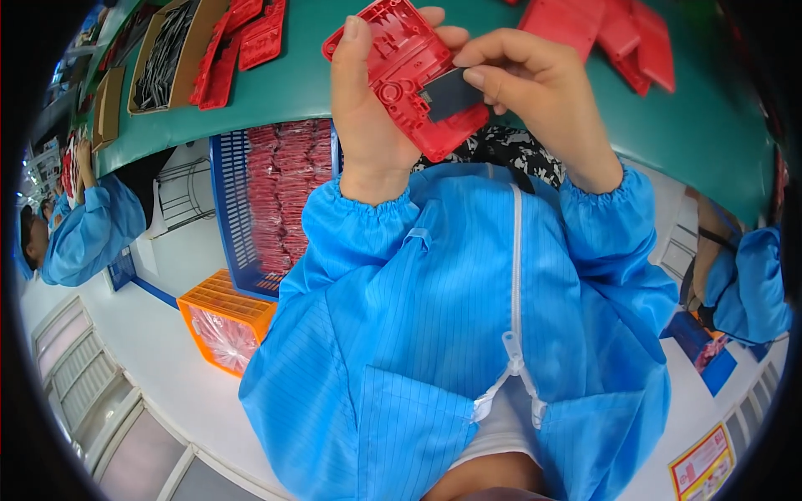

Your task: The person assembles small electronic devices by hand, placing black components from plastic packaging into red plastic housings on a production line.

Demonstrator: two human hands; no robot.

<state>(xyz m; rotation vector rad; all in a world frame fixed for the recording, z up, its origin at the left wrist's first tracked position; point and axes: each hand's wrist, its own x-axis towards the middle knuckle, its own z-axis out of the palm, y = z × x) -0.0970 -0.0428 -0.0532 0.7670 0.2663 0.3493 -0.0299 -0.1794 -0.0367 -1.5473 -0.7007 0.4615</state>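
My left hand (364, 134) grips an open red plastic housing (399, 63) over the front edge of the green table (301, 79). Its thumb lies along the left side, and fingers show behind the far side. Moulded ribs and round recesses face up inside the housing. At its lower right, a flat dark rectangular piece (455, 94) lies at a slant over the cut-out. Thumb and forefinger of my right hand (547, 88) pinch that dark piece by its upper right corner. Whether the piece is seated in the housing I cannot tell.
More red housings (576, 23) lie at the table's right, and others (261, 37) at its left by a cardboard box (194, 58) of dark strips. A blue crate (232, 200) of bagged red parts and an orange crate (221, 288) stand lower left. Co-workers sit on both sides.
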